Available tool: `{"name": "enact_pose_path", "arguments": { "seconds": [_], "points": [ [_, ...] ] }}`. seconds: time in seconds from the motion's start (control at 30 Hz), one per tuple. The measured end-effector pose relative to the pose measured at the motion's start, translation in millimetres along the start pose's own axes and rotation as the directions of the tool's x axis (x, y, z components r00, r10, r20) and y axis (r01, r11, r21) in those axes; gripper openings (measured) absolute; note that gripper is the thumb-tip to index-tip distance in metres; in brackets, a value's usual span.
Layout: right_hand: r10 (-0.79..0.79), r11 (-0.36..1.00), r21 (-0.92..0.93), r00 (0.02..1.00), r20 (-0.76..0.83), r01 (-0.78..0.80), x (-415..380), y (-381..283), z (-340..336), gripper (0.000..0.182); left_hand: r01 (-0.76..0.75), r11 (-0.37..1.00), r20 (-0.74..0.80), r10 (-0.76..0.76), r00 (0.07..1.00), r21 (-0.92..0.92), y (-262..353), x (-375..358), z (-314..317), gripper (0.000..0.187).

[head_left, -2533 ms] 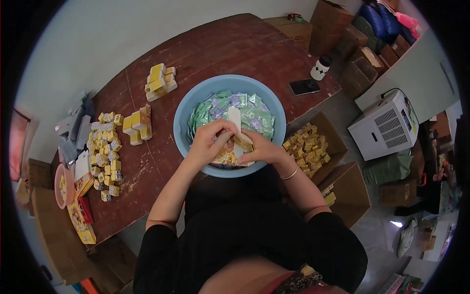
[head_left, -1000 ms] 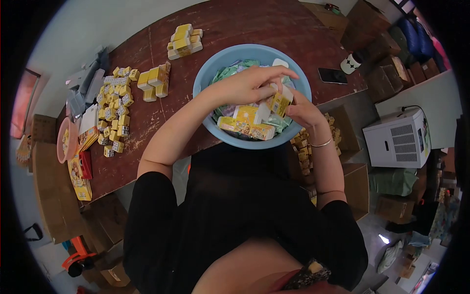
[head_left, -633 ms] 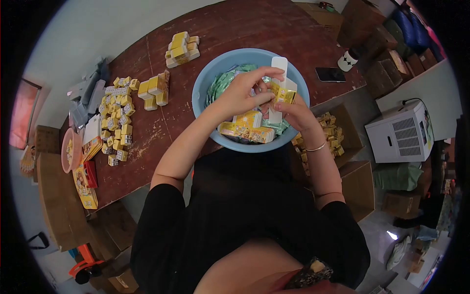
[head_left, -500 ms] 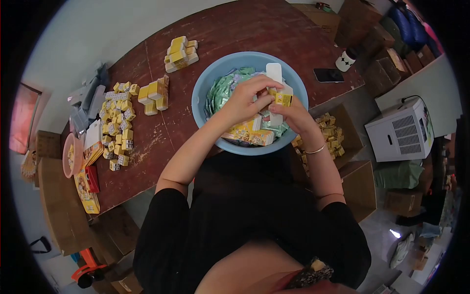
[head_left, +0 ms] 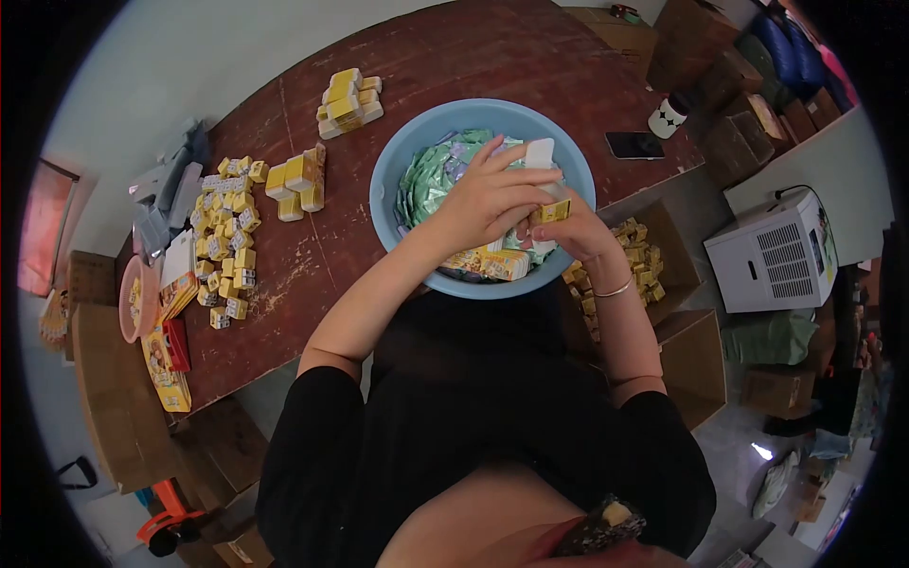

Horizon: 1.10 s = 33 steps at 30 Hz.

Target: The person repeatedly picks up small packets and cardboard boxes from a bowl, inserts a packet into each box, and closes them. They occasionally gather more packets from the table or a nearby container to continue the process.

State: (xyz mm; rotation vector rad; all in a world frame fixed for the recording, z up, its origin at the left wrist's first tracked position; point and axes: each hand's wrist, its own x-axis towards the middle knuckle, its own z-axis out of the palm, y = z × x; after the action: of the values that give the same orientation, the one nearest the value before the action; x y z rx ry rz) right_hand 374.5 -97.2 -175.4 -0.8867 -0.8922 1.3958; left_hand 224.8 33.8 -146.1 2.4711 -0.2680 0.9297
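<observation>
A small yellow carton (head_left: 551,211) with a raised white flap (head_left: 540,153) is held over a blue basin (head_left: 386,227). My right hand (head_left: 585,235) grips the carton's near end between thumb and fingers. From the left, my left hand (head_left: 488,197) reaches across the flap, its fingers bent over the carton and one finger raised; its thumb is partly hidden. Beneath both hands, the basin is filled with green and purple foil packets (head_left: 431,185). Several yellow printed cards (head_left: 502,265) lie on these packets at the near side.
On the red-brown table (head_left: 417,57) are stacked yellow cartons (head_left: 348,99), another carton stack (head_left: 298,185), many small yellow-and-white blocks (head_left: 227,237), a pink bowl (head_left: 138,298), a phone (head_left: 634,145) and a cup (head_left: 668,118). A cardboard box (head_left: 672,251) of yellow pieces stands at right.
My left hand has shifted its fingers over the white flap and raised one finger. The flap leans further right, and the carton is slightly lower in my right hand.
</observation>
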Motion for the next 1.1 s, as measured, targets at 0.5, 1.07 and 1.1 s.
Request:
{"name": "enact_pose_path", "arguments": {
  "seconds": [0.5, 1.07, 1.1],
  "points": [
    [-0.165, 0.980, -0.148, 0.953, -0.252, 0.131, -1.1, 7.6, 14.9, 0.040, 0.180, 0.880, -0.104, -0.249, 0.963, -0.439, 20.2, -1.1, 17.6, 0.032],
    [-0.301, 0.883, -0.438, 0.919, -0.255, 0.168, -6.3, -0.6, 25.4, 0.048, 0.136, 0.959, -0.242, -0.198, 0.950, -0.250, 23.9, -1.2, 19.2, 0.024],
    [-0.299, 0.884, -0.437, 0.920, -0.255, 0.166, -7.1, -0.4, 25.6, 0.048, 0.138, 0.958, -0.242, -0.200, 0.949, -0.251, 24.5, -1.5, 17.6, 0.024]
  ]
}}
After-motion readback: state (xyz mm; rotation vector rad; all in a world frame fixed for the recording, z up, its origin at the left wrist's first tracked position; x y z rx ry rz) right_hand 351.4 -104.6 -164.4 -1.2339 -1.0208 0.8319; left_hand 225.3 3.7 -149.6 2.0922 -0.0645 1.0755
